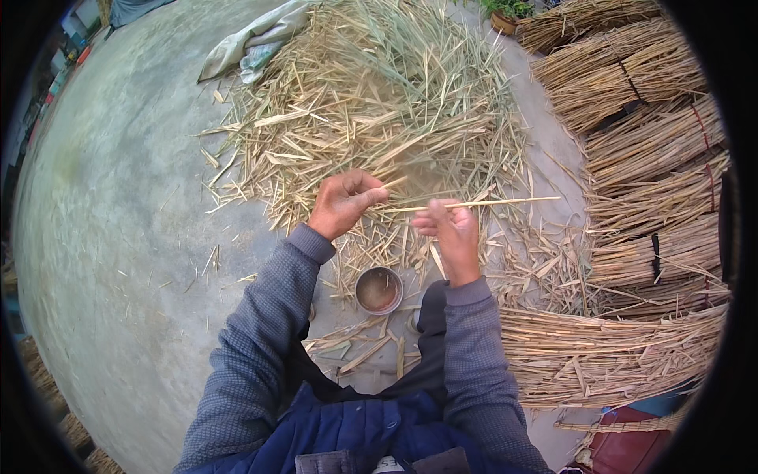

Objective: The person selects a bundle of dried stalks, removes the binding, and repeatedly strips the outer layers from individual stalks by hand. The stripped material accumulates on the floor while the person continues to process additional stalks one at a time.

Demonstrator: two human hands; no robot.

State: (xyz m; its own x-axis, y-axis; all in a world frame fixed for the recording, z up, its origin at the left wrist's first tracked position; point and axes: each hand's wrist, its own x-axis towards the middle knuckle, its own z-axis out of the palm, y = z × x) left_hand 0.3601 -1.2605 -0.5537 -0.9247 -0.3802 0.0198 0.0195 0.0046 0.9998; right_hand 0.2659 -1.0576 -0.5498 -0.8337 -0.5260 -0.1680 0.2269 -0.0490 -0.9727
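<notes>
My left hand is closed in a pinch, thumb against fingers. A short pale strip of dry leaf sticks out from its fingertips. To its right, my right hand grips a thin yellow reed stalk, its fingers slightly blurred. The stalk lies nearly level, reaching out to the right past that hand, while its other end comes close below my left fingertips. Whether the left hand touches the stalk, I cannot tell. Beyond both hands spreads a big heap of dry leaves and husks, some greenish.
Between my feet stands a small round metal bowl. Tied bundles of reed stalks line the right side, and loose stalks lie nearer me. A pale sack rests at the heap's far left. Grey concrete floor extends leftward.
</notes>
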